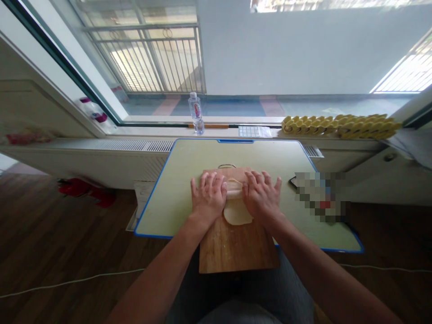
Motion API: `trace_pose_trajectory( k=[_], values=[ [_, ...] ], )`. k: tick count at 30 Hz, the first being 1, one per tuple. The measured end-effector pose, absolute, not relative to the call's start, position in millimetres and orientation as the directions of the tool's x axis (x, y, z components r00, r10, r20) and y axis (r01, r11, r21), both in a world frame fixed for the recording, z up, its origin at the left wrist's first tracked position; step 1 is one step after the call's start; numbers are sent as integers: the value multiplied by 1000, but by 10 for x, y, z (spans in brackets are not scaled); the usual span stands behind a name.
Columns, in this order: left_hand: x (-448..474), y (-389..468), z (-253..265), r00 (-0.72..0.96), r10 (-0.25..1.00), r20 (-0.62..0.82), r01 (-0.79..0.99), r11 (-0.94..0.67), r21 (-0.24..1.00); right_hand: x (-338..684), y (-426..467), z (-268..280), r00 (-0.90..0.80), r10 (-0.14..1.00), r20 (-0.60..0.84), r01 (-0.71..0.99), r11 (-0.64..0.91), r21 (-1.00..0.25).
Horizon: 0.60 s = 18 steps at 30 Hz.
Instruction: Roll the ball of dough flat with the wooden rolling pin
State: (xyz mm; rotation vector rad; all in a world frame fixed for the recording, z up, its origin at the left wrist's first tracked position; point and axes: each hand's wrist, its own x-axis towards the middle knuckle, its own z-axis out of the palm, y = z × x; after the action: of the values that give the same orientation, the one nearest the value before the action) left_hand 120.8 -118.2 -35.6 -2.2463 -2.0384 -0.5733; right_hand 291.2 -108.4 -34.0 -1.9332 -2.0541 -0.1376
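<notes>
A short rolling pin lies crosswise over a flat, pale sheet of dough on a wooden cutting board. My left hand rests palm down over the pin's left end, fingers stretched forward and spread. Over the right end, my right hand lies the same way, its fingers apart. Only the pin's middle shows; both ends are hidden beneath my palms. Dough appears on the near and far sides of the pin. The board's near edge overhangs the table toward my lap.
A pale green table with a blue rim carries the board. A blurred-out item lies at its right. Along the windowsill stand a clear bottle and yellow egg-carton-like trays. A white cable crosses the floor.
</notes>
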Motion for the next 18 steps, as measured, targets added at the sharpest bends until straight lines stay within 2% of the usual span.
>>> trace_pose_trajectory(
  k=[6,12,18],
  values=[
    [1228,-999,-342,17,956,292,969,-88,233,2904,-852,-327,-52,968,245,983,93,-159],
    [1177,-687,-276,27,971,239,963,-90,256,2920,-523,-259,-90,986,143,964,122,-235],
    [1183,-706,-275,35,958,284,961,-110,255,2902,-564,-255,-85,983,165,966,122,-228]
  ],
)
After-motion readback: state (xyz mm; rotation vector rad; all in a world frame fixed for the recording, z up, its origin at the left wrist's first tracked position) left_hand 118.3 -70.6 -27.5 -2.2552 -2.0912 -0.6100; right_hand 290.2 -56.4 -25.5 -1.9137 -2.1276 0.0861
